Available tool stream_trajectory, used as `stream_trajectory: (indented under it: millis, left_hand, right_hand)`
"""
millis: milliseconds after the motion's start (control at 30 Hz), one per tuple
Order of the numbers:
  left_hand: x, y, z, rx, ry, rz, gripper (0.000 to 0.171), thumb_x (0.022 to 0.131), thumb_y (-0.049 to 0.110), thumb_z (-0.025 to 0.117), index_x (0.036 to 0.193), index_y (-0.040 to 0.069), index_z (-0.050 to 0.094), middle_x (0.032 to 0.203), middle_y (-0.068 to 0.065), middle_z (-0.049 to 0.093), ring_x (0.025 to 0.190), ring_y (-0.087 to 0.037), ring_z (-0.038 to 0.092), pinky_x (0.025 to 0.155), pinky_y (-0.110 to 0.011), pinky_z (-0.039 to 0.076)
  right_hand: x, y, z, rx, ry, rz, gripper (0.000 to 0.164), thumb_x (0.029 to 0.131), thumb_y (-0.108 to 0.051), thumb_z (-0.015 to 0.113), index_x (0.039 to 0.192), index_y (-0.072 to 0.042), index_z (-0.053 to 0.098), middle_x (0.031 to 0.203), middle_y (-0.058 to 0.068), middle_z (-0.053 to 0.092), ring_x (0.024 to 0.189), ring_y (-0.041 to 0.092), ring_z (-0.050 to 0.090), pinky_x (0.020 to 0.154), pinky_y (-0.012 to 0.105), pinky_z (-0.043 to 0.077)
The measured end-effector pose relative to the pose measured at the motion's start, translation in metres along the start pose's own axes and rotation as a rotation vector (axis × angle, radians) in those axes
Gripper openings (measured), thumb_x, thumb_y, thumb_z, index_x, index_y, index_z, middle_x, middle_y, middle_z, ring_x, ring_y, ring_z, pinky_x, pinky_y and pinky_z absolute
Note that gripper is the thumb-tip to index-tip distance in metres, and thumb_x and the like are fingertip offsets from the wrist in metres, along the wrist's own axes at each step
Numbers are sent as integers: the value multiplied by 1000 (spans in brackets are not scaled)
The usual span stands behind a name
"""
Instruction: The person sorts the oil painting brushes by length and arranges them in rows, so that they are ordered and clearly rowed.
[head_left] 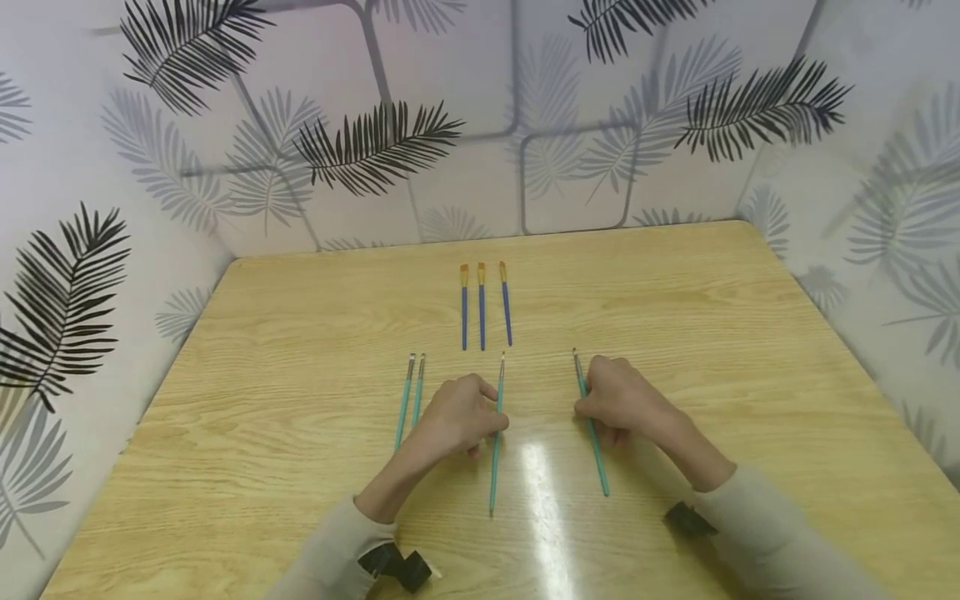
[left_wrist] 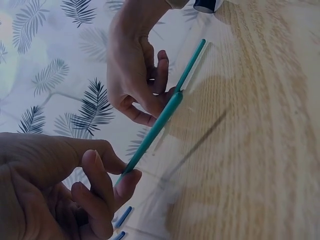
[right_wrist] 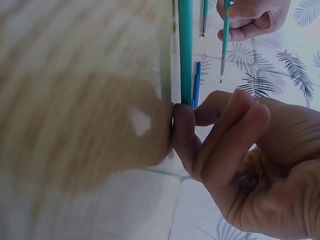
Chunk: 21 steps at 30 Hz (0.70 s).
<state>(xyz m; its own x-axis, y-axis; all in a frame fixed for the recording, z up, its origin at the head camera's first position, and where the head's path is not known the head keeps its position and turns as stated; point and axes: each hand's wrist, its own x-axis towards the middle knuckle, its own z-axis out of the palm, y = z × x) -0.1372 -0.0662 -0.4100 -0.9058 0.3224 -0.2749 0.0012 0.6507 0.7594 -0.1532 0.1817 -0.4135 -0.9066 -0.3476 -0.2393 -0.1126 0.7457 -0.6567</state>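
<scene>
In the head view my left hand [head_left: 463,414] pinches a thin teal paintbrush [head_left: 495,471] between thumb and forefinger, its tip pointing away from me. To the right, my right hand [head_left: 624,398] holds another teal paintbrush [head_left: 598,458], slanted slightly, between thumb and fingers. The left wrist view shows the left brush [left_wrist: 155,130] raised above the table, its shadow falling on the wood. From the right wrist, the right brush [right_wrist: 185,50] appears close to the tabletop in the fingertips. Two more teal paintbrushes [head_left: 403,404] lie left of my left hand, which partly hides one.
Three blue-handled paintbrushes [head_left: 482,317] with orange bristles lie side by side farther back on the wooden table [head_left: 300,333]. A wall with a leaf pattern [head_left: 465,183] stands behind the table's back edge. Dark straps [head_left: 393,562] are around both sleeves.
</scene>
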Motion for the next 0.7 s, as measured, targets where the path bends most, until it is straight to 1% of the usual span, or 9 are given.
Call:
stream_trajectory:
  millis: [200,333,400,467,500,567,633,700]
  left_hand:
    - [-1,-1,-2,3,5,-16,49,83,7,62,129,-9,57,63,-7,70,37,-16,58,34,-17,27]
    - [-1,-2,-2,14,8,-28,49,84,8,63,129,-8,58,66,-4,71,37,-14,58,34,-16,28]
    - [-1,-2,-2,16,11,-42,48,84,8,64,129,-7,58,68,-2,71,38,-14,58,35,-16,28]
    - [-2,-2,-2,13,15,-52,48,84,9,65,128,-6,59,69,0,72,38,-14,59,35,-16,29]
    - [-2,-3,-3,9,17,-53,47,84,8,65,128,-6,59,71,0,72,39,-14,59,35,-16,29]
    - [-3,-4,-3,-4,18,-49,45,84,8,64,127,-6,59,73,0,73,39,-14,58,35,-16,29]
    - [-4,-6,-4,-13,17,-33,44,84,6,63,126,-5,60,75,-1,74,39,-14,58,34,-16,28]
    - [-5,-8,-5,-20,15,-15,43,84,5,61,125,-6,59,78,-3,75,39,-14,57,34,-16,28]
  right_hand:
    - [0,2,-4,-6,-15,17,28,84,-1,61,57,-6,53,43,3,54,33,12,53,37,28,48]
    - [-1,4,-6,-3,-23,3,24,85,-2,61,61,-4,56,44,3,53,32,10,49,36,25,45]
    - [-2,4,-7,9,-26,1,19,86,-3,61,67,-2,60,45,3,54,32,9,48,35,24,44]
    - [-3,4,-9,28,-27,1,9,87,-3,61,80,1,63,48,5,56,33,8,48,36,23,43]
    - [-3,4,-9,39,-26,-3,8,88,-3,60,87,4,63,50,6,58,33,8,48,36,23,43]
    - [-5,4,-11,60,-27,-10,18,89,-4,58,102,8,61,55,8,61,34,8,48,36,23,42]
    - [-6,3,-12,73,-25,-28,27,90,-4,56,113,11,57,60,8,65,34,8,48,37,23,42]
    - [-6,3,-14,94,-34,-44,31,92,-5,55,117,12,54,65,8,68,34,7,46,37,22,41]
